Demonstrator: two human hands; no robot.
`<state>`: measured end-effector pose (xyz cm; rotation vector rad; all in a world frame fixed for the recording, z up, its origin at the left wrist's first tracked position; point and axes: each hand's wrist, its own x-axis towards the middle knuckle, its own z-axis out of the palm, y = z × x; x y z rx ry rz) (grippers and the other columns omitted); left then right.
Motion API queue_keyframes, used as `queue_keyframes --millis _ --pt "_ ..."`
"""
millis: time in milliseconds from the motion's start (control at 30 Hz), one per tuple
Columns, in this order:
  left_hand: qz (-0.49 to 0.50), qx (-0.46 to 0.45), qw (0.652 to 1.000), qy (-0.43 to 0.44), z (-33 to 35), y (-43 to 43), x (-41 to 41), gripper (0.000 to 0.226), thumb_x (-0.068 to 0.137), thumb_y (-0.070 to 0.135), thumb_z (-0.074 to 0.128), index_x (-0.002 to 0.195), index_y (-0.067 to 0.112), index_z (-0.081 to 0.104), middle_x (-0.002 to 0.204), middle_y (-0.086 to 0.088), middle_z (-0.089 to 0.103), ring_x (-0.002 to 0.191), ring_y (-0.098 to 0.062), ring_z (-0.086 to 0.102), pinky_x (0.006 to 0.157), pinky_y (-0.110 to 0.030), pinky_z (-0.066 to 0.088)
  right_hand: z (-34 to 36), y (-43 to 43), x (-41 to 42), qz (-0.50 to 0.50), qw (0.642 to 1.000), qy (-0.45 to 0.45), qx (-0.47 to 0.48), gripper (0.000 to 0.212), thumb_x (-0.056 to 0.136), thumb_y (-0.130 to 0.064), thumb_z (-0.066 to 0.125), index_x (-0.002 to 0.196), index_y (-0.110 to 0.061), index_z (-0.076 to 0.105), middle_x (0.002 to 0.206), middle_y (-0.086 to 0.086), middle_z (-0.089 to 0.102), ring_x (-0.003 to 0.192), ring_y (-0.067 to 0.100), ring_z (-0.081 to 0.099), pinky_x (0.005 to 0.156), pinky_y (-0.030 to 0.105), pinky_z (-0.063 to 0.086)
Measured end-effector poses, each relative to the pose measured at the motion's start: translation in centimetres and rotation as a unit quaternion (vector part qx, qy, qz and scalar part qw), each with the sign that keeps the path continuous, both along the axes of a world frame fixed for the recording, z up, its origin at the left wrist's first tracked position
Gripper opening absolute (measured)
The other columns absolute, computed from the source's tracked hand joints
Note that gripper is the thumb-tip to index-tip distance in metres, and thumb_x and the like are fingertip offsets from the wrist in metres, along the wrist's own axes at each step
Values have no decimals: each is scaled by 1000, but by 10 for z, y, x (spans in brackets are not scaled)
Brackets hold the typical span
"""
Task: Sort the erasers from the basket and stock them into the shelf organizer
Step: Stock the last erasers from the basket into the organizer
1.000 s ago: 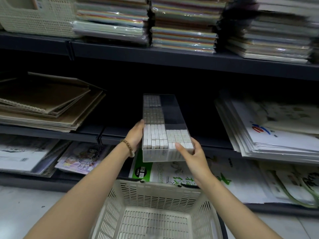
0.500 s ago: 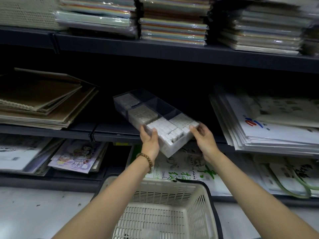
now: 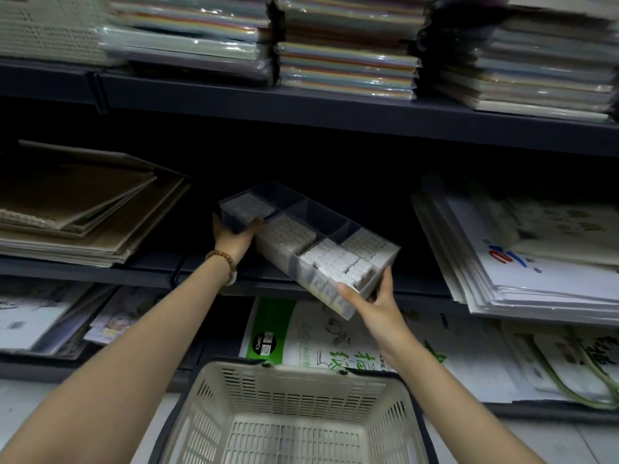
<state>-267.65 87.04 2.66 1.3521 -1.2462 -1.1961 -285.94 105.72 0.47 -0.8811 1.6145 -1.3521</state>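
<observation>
Erasers [image 3: 335, 262] fill a clear organizer [image 3: 291, 199] held slanted at the middle shelf [image 3: 150, 272] edge, above the basket [image 3: 294, 380]. Left hand [image 3: 234, 237] curls round its far-left end; right hand [image 3: 375, 304] pinches the near-right corner, thumb on top.

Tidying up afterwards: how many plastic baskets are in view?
2. The near basket sits low at centre; a second basket sits on the top shelf at far left. Others may be hidden.

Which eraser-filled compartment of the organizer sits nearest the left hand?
The far end compartment, where the left hand grips the organizer; the other filled ones lie toward the right hand.
</observation>
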Motion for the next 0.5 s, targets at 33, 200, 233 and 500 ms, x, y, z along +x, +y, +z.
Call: queue_keyframes --millis 33,200,233,500 --pt "-3 2 1000 -1 -2 -7 1 97 84 30 68 151 12 0 157 -8 16 141 -26 23 114 -37 24 2 -2 -7 9 1000 1 0 115 66 -51 75 148 -40 -4 156 -8 20 140 16 27 113 37 27" --pt "-9 -5 1000 -1 -8 -36 7 93 79 22 74 148 11 14 151 -9 29 135 -26 34 108 -29 29 12 -16 -38 44 999 31 -6 106 62 -44 77 148 -35 16 143 -14 38 121 2 40 104 26 31" --pt "-8 -2 1000 -9 -9 -41 9 94 78 23 75 148 10 13 152 -10 27 136 -26 33 108 -30 29 12 -19 -42 46 998 29 -8 104 62 -43 77 148 -35 17 141 -16 39 122 2 39 105 26 31" --pt "4 -15 994 -112 -20 -11 21 117 65 48 80 147 6 8 153 -14 14 140 -27 20 114 -34 19 11 -16 -68 80 997 -22 -2 78 71 -22 72 124 -54 25 107 -33 57 103 -11 53 100 21 32"
